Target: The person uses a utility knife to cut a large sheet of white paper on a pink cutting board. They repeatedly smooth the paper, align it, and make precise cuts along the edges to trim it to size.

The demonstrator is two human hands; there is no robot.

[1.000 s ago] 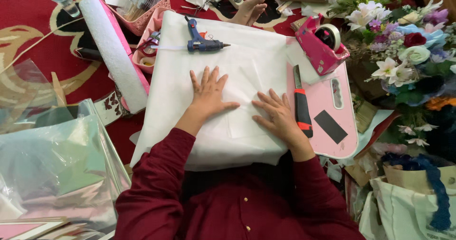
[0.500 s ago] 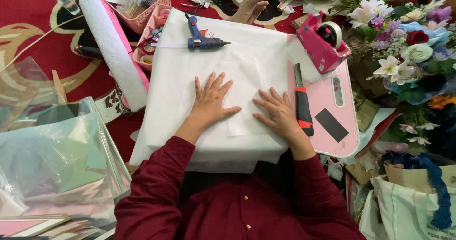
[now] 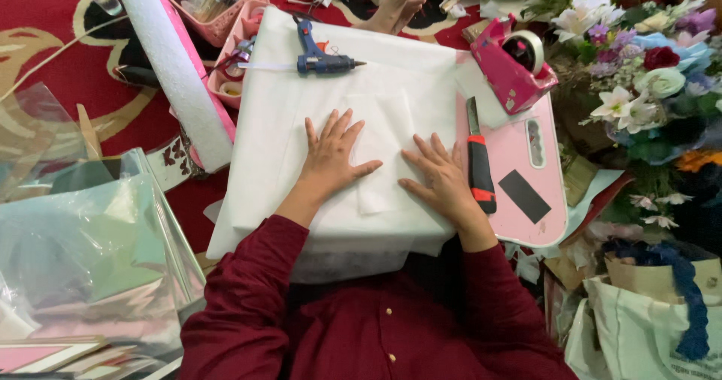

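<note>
On the low work surface, a small folded white sheet (image 3: 383, 151) is pressed flat by both hands on top of a larger spread of white wrapping paper (image 3: 293, 147). The left hand (image 3: 331, 154) is laid open, fingers spread, over the sheet's left edge; the right hand (image 3: 440, 173) is likewise open and flat against its right edge, nothing being gripped by either. The sheet is judged to be light, thin and soft, easily creased and likely to slide on the layer beneath, so it is best taken by a corner or along an edge with a light pinch. Its long axis is seen to run away from the person, toward the blue glue gun (image 3: 320, 57). Just beside the right hand, a red-and-black utility knife (image 3: 477, 162) is laid on a pink board (image 3: 541, 147), its blade pointed away from the person.
</note>
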